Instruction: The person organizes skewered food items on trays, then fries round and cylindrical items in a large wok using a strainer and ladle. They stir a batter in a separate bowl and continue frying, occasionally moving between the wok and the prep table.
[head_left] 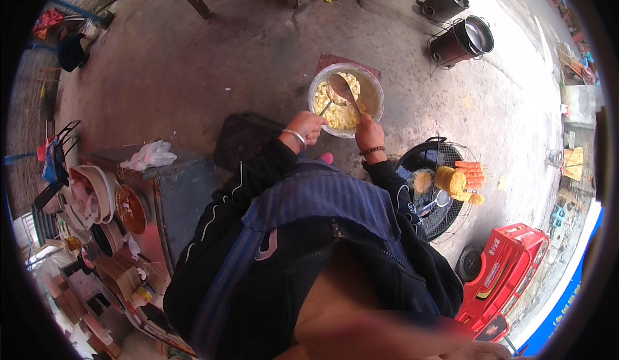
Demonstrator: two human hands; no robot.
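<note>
A round metal pot (379, 99) holds pale yellow chunks of food (338, 116) and stands on a reddish board (326, 60). My left hand (309, 127), with a silver bangle at the wrist, is closed on the thin handle of a ladle or strainer (327, 107) whose head is among the chunks. My right hand (370, 135), wearing a beaded bracelet, grips the handle of a brown spoon, apparently wooden (341, 85). The spoon's bowl is over the pot and partly covers the other tool's head.
At the right, a black wok (411, 159) of oil has a wire rack (447, 154) with fried food and sausages on skewers (470, 172). Beyond are stoves (447, 50). A dark stool (242, 140) and metal-topped table (186, 205) are at the left; a red plastic object (508, 268) lies lower right.
</note>
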